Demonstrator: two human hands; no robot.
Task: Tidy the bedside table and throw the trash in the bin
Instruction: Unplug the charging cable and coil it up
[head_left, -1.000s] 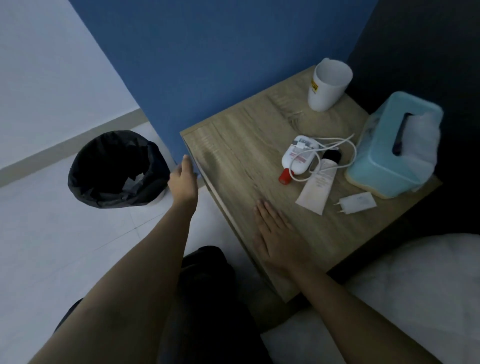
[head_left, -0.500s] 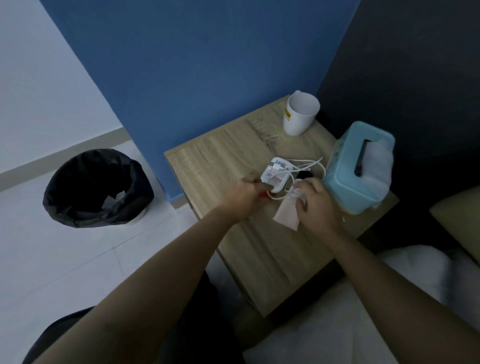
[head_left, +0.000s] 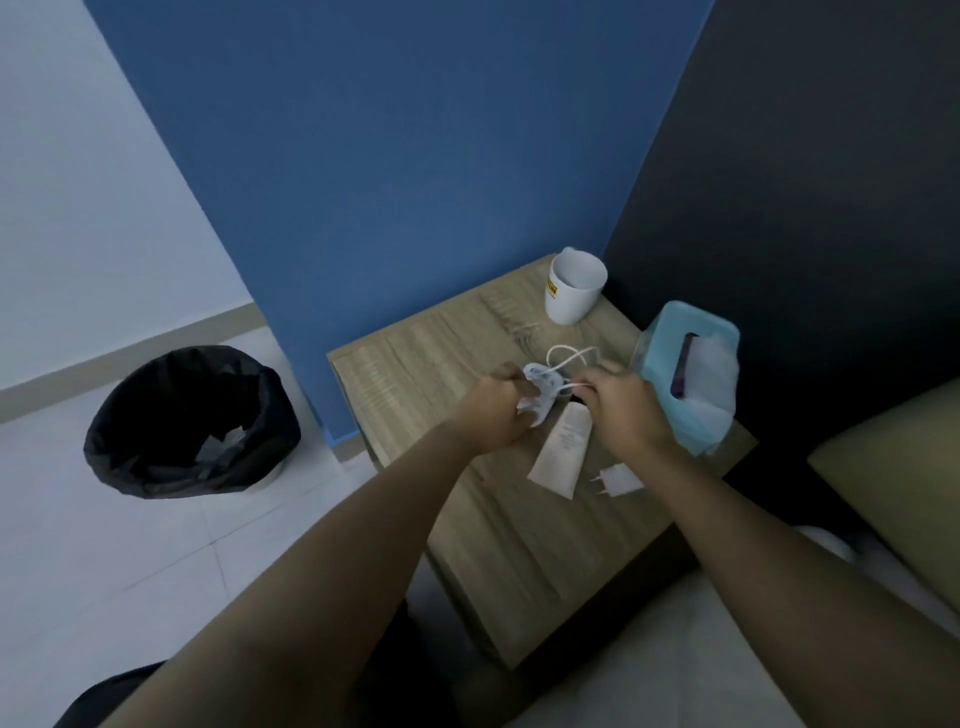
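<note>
Head view, dim light. Both of my hands are raised over the middle of the bedside table (head_left: 415, 374). My left hand (head_left: 493, 410) is curled closed around a small white bottle (head_left: 540, 392), holding it clear of the tabletop; only the bottle's upper end shows past the fingers. My right hand (head_left: 621, 402) is pinched closed on a white cable (head_left: 569, 358), which loops up behind the bottle and runs across it; I cannot tell whether the cable is wound around the bottle or only draped over it. Directly under the hands, a white tube (head_left: 563, 452) lies flat on the wood, dark cap end pointing away from me. Just beside the tube's near end lies a white plug adapter (head_left: 618, 480), partly hidden by my right wrist. A white mug (head_left: 574, 288) stands upright at the far corner. A light blue tissue box (head_left: 685, 374) sits along the right edge. The black-lined bin (head_left: 192, 421) stands on the floor well apart to the left, with scraps inside.
</note>
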